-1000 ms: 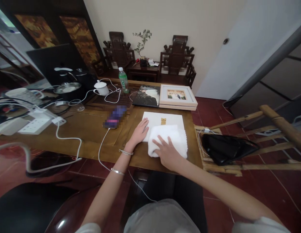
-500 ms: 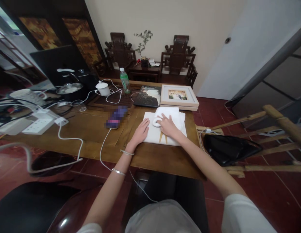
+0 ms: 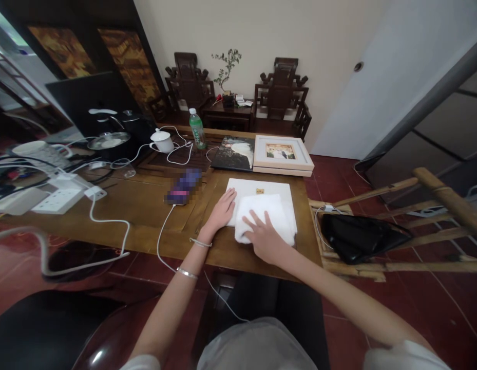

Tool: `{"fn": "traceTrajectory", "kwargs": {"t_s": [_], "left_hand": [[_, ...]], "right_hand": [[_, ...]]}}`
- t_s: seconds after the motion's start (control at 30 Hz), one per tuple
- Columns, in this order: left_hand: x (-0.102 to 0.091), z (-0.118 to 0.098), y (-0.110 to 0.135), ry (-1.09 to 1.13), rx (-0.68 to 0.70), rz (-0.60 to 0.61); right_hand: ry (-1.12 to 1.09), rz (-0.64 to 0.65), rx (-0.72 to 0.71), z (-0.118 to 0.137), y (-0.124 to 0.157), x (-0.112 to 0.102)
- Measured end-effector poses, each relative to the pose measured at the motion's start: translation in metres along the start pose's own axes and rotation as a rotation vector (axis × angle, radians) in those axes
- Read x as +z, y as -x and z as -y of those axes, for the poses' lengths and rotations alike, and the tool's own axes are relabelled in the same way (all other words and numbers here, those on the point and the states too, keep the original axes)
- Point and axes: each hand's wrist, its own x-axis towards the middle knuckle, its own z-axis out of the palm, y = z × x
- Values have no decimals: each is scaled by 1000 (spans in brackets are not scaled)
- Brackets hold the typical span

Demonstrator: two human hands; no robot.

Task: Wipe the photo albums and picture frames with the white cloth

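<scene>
A white, flat, book-like board (image 3: 244, 187) lies on the wooden table, with a small gold figure (image 3: 260, 191) showing near its upper edge. My left hand (image 3: 222, 209) rests flat at the board's left edge, fingers stretched out. My right hand (image 3: 266, 237) presses down on a folded white towel (image 3: 279, 211), its fingers spread over the top. The towel covers the lower part of the board and hangs slightly past its near edge. Whatever print lies under the towel is hidden.
Behind the board lie a dark photo panel (image 3: 233, 154) and a white picture frame (image 3: 283, 163). A phone (image 3: 183, 186) on a cable is to the left. Farther back stand a green bottle (image 3: 197, 129) and a lidded white cup (image 3: 161, 141). Power strips (image 3: 61, 200) and cables fill the far left.
My right hand has drawn the towel toward me, from the board's upper part to its near edge. The gold figure at the top is uncovered. My left hand has stayed in place.
</scene>
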Motion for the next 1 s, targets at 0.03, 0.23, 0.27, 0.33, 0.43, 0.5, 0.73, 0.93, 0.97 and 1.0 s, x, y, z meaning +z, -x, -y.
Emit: {"fn": "traceTrajectory", "kwargs": {"t_s": [0.03,0.23,0.27,0.33,0.43,0.5,0.73,0.93,0.97,1.0], "left_hand": [[0,0,0,-1,3,1],[0,1,0,-19,-5,11],[0,1,0,-17,-5,9],[0,0,0,-13,2,5],[0,0,0,-9,18,7],[0,0,-1,-2,22,12],[-4,-9,-1,247,-188,-62],[-7,-8,-3,408,-252,-230],[-7,-7,-3,405,-258,-239],[-7,-6,-3,399,-263,-240]], "right_hand": [[-11,22,-15,3,4,-3],[-44,39,-6,-11,-5,-13],[-46,30,15,-18,-10,-12],[-47,10,58,-33,-22,-9],[-23,-54,108,-55,-40,-2],[10,-97,149,-62,-51,2],[74,-76,205,-40,-76,8],[-5,-47,-114,-10,-53,5],[-28,-45,-168,-6,-47,3],[-51,-37,-214,-4,-40,0]]}}
